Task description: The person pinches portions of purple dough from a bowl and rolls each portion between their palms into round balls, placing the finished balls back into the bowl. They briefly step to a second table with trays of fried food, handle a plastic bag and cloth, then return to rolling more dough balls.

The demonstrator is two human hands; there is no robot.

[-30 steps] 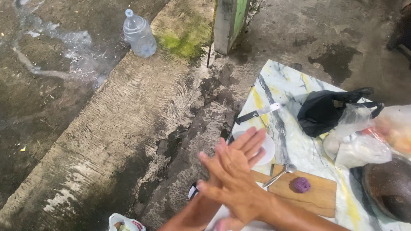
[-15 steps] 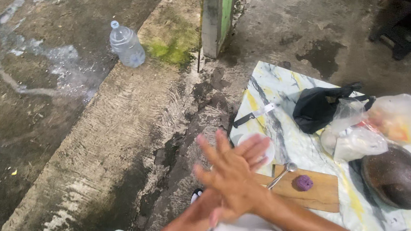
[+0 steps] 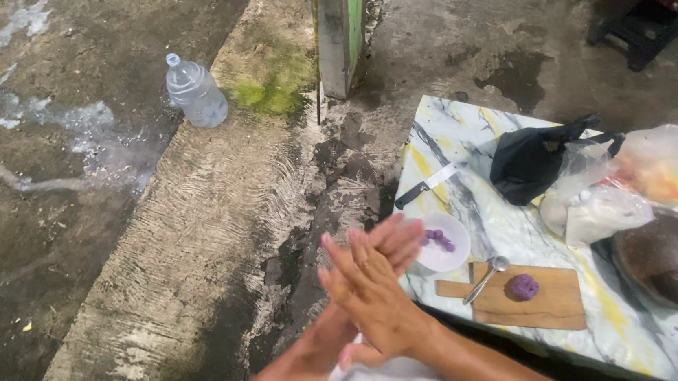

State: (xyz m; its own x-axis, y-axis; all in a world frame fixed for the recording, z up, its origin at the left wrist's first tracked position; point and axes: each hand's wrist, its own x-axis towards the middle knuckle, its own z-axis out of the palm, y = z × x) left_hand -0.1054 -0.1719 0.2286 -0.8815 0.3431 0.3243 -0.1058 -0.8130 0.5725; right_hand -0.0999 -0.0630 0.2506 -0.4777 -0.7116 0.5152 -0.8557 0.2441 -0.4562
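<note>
Hands: the right hand (image 3: 373, 294) lies flat on top of the left hand (image 3: 393, 243), palm against palm, fingers stretched out and pointing away from the body. Whether anything sits between the palms cannot be told; neither hand curls around a thing that shows.

Landmark: a marble-patterned table (image 3: 453, 135), white with grey and yellow streaks, stands on wet concrete ground.

Hands to the table: they hover over its near left corner, just above the edge.

White bowl (image 3: 445, 255): on the table, just beside the fingertips of the left hand, with a few small purple pieces (image 3: 438, 239) inside.

Wooden board (image 3: 549, 307): on the table's near edge, to the right of the bowl; one purple ball (image 3: 524, 286) sits on it.

Spoon (image 3: 486, 277): metal, lying tilted across the left part of the board, close to the purple ball.

Knife (image 3: 428, 185): black handle, lying at the table's left edge, beyond the bowl.

Black bag (image 3: 529, 166): near the far middle of the table.

Clear plastic bags (image 3: 640, 176): bunched to the right of the black bag.

Dark round bowl (image 3: 668, 260): on the table's right part, right of the board.

Plastic bottle (image 3: 195, 92): clear, on the ground well apart from the table, far to its left.

Post (image 3: 340, 31): grey and green, standing on the ground beyond the table's far left corner.
</note>
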